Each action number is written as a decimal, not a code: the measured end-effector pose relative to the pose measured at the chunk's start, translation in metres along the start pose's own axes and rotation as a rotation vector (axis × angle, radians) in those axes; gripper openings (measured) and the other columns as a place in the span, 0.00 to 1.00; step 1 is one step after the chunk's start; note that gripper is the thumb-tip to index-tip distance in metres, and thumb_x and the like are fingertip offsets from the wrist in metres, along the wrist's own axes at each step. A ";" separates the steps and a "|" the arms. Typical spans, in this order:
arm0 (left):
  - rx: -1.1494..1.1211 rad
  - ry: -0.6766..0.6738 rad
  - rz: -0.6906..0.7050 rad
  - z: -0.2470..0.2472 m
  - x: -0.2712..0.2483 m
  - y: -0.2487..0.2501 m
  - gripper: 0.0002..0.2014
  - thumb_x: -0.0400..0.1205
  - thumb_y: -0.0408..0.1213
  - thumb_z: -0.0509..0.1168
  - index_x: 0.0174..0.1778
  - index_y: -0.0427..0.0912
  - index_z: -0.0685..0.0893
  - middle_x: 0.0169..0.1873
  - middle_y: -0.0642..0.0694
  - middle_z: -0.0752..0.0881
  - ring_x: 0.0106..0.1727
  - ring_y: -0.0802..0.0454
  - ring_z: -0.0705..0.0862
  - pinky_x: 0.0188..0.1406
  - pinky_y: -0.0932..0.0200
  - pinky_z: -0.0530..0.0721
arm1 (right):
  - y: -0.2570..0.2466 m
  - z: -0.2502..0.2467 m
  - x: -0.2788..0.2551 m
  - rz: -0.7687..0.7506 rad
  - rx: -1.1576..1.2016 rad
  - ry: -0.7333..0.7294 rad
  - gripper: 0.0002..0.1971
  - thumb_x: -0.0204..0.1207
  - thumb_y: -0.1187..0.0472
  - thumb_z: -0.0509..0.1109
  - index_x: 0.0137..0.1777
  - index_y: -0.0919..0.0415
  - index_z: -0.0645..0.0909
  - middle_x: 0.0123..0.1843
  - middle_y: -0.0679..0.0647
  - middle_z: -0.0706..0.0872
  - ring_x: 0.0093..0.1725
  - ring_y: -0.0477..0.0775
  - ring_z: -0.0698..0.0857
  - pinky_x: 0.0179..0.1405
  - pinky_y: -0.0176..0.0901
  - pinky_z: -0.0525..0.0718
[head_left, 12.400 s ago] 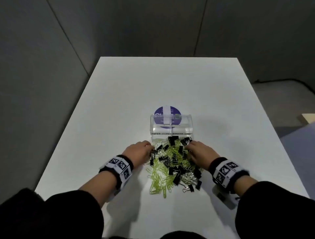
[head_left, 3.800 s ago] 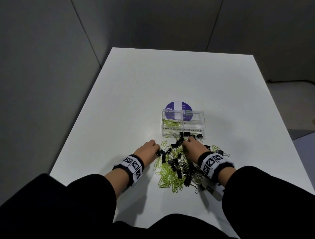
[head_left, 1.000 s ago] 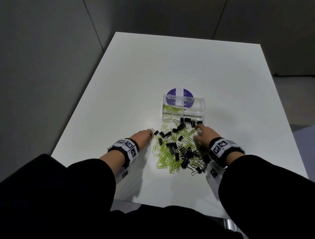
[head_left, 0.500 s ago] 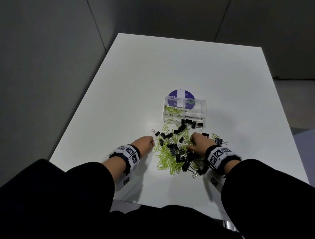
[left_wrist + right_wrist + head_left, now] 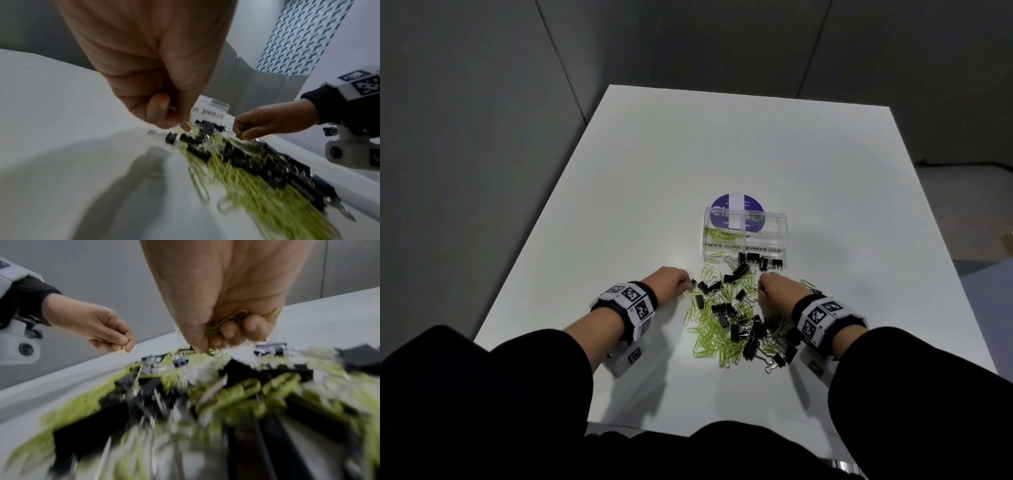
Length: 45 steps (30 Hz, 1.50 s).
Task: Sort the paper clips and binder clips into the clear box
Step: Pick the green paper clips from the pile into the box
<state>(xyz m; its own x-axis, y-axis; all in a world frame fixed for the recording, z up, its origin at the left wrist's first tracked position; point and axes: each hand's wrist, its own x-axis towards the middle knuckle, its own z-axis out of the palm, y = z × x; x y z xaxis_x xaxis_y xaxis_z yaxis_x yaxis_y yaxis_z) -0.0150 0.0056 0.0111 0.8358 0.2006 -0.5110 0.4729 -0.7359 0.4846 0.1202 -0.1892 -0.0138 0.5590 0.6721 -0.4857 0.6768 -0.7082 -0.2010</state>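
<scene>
Two hands work at a mixed heap on a white table (image 5: 619,212). On the left side, the left hand (image 5: 668,282) sits at the near-left edge of the heap, its fingers (image 5: 158,107) curled in with a green paper clip (image 5: 172,108) pinched between thumb and fingertip, low over the tabletop. A band with black-and-white marker squares (image 5: 631,298) wraps that wrist.

In the middle lies the heap itself: yellow-green paper clips (image 5: 709,339) tangled with black binder clips (image 5: 751,337), spreading from just in front of the person out toward the box. Beyond it stands the clear box (image 5: 780,236), two compartments side by side, hand-lettered PAPER CLIPS on the left and BINDER CLIPS on the right. A few green clips lie in the left compartment; whether the right one holds anything I cannot tell. A row of binder clips sits on the table just against the box's front wall. Behind the box a round purple sticker (image 5: 751,202) shows on the table.

To the right, the right hand (image 5: 779,296) hovers over the heap's far-right part, fingers closed around a small bunch of green paper clips (image 5: 232,319), a few loops dangling below the fingertips.
</scene>
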 end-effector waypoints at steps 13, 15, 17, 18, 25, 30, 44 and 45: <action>-0.056 0.230 0.044 -0.082 0.050 0.038 0.13 0.85 0.32 0.55 0.58 0.32 0.83 0.57 0.37 0.86 0.54 0.41 0.84 0.54 0.59 0.76 | -0.048 -0.094 0.061 -0.065 0.179 0.179 0.10 0.83 0.64 0.54 0.58 0.67 0.74 0.47 0.59 0.81 0.43 0.54 0.76 0.44 0.42 0.73; -0.037 0.244 0.053 -0.087 0.059 0.041 0.14 0.85 0.31 0.55 0.59 0.32 0.83 0.58 0.37 0.86 0.57 0.42 0.83 0.55 0.58 0.76 | -0.055 -0.098 0.071 -0.043 0.166 0.162 0.11 0.82 0.65 0.56 0.59 0.68 0.76 0.55 0.62 0.84 0.49 0.58 0.79 0.50 0.46 0.76; -0.026 0.257 0.054 -0.088 0.068 0.042 0.14 0.85 0.31 0.55 0.58 0.33 0.83 0.58 0.38 0.86 0.57 0.42 0.83 0.57 0.57 0.76 | -0.059 -0.099 0.077 -0.048 0.221 0.166 0.13 0.81 0.64 0.59 0.63 0.66 0.76 0.61 0.63 0.83 0.58 0.61 0.81 0.58 0.47 0.77; -0.025 0.262 0.055 -0.087 0.072 0.042 0.14 0.85 0.32 0.55 0.58 0.33 0.84 0.58 0.38 0.86 0.58 0.43 0.83 0.58 0.56 0.76 | -0.059 -0.099 0.077 -0.058 0.275 0.172 0.15 0.81 0.64 0.60 0.65 0.65 0.76 0.63 0.62 0.83 0.61 0.60 0.81 0.61 0.48 0.77; 0.001 0.235 0.134 -0.080 0.092 0.055 0.14 0.85 0.33 0.56 0.59 0.34 0.83 0.59 0.37 0.85 0.60 0.43 0.82 0.59 0.57 0.75 | -0.030 -0.099 0.061 -0.118 0.333 0.263 0.10 0.80 0.63 0.62 0.56 0.63 0.80 0.55 0.58 0.86 0.53 0.56 0.83 0.52 0.44 0.79; 0.107 0.159 0.224 -0.071 0.093 0.062 0.14 0.84 0.38 0.60 0.61 0.39 0.84 0.61 0.43 0.84 0.61 0.47 0.82 0.58 0.55 0.77 | -0.006 -0.079 0.041 -0.152 0.268 0.136 0.08 0.79 0.63 0.64 0.52 0.64 0.83 0.53 0.59 0.87 0.45 0.52 0.81 0.50 0.42 0.80; 0.537 0.030 0.390 -0.005 0.061 0.021 0.22 0.85 0.34 0.54 0.78 0.47 0.66 0.78 0.43 0.66 0.75 0.44 0.70 0.66 0.49 0.80 | 0.023 -0.016 0.020 -0.065 0.008 0.265 0.12 0.79 0.67 0.61 0.61 0.60 0.80 0.62 0.56 0.83 0.62 0.57 0.79 0.57 0.47 0.81; 0.549 0.039 0.384 -0.001 0.061 0.018 0.24 0.85 0.33 0.54 0.78 0.47 0.64 0.79 0.43 0.65 0.76 0.44 0.69 0.67 0.49 0.79 | 0.024 -0.014 0.020 -0.070 0.001 0.265 0.13 0.79 0.67 0.62 0.61 0.60 0.80 0.63 0.56 0.83 0.63 0.57 0.78 0.59 0.46 0.80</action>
<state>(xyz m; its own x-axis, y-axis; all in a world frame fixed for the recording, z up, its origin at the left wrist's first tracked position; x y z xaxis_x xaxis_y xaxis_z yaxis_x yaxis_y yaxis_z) 0.0451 0.0059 -0.0108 0.9306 -0.1258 -0.3437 -0.0623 -0.9798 0.1899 0.1546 -0.1898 -0.0167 0.6166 0.7527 -0.2308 0.7181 -0.6578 -0.2271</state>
